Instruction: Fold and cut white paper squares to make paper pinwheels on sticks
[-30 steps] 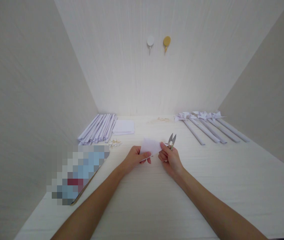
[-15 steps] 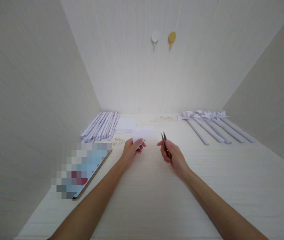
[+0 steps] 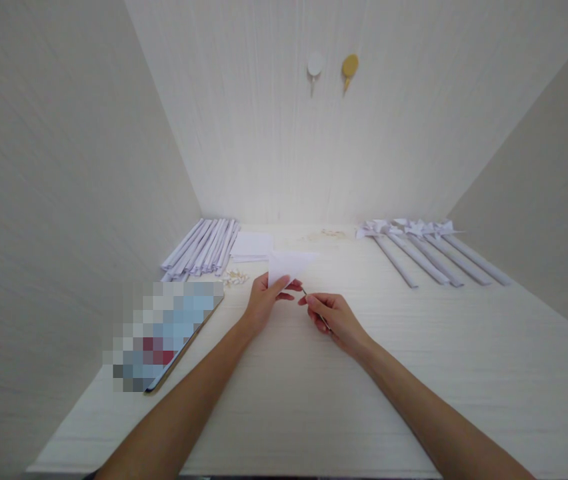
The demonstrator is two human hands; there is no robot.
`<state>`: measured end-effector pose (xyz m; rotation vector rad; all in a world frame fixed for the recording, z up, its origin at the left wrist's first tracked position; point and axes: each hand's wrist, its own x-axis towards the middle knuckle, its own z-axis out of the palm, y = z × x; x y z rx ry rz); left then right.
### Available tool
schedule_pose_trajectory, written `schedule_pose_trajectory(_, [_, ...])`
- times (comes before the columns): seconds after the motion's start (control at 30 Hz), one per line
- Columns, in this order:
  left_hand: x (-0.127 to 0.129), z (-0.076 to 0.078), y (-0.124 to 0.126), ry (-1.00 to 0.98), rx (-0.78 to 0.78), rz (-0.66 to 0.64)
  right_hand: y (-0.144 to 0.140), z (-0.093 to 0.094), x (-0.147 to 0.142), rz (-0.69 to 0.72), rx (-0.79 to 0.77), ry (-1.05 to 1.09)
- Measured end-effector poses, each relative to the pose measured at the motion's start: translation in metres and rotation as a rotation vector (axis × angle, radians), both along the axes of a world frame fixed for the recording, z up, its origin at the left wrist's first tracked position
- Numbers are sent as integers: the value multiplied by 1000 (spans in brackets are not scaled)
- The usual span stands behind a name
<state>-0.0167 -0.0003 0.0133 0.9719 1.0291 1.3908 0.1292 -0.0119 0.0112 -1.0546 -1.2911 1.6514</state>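
A white sheet of paper folded to a triangle (image 3: pixel 289 263) is pinched in my left hand (image 3: pixel 263 301), thumb on its face and fingers behind. My right hand (image 3: pixel 337 317) is closed around a slim pair of dark metal snips (image 3: pixel 305 291), seen nearly edge-on. Its pointed tip is near my left fingertips, just below the paper's lower right edge. Whether the tip touches the paper, I cannot tell. Most of the snips is hidden by my right fingers.
Rolled paper sticks (image 3: pixel 203 247) lie piled at the back left, beside stacked paper squares (image 3: pixel 251 245) and small pale bits (image 3: pixel 235 277). A phone (image 3: pixel 184 340) rests at left. Several paper pinwheels (image 3: pixel 414 230) on sticks lie at right. Two hooks (image 3: pixel 350 67) are on the back wall.
My right hand has moved left toward the paper, and the snips have turned from showing two spread points to a thin edge pointing up-left. My left hand still holds the paper.
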Motion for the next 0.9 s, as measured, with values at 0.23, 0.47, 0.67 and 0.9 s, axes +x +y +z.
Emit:
schedule_pose_trajectory(0.23, [1, -1, -1, -16, -6, -23, -1, 2, -1, -16, -26, 36])
schedule_pose_trajectory(0.47, [1, -3, 1, -45, -5, -28, 1, -2, -1, -31, -28, 25])
schedule_pose_trajectory(0.67, [1, -3, 1, -49, 8, -28, 1, -1, -1, -28, -20, 29])
schedule_pose_trajectory(0.9, [1, -3, 1, -28, 10, -22, 1, -3, -1, -30, -21, 20])
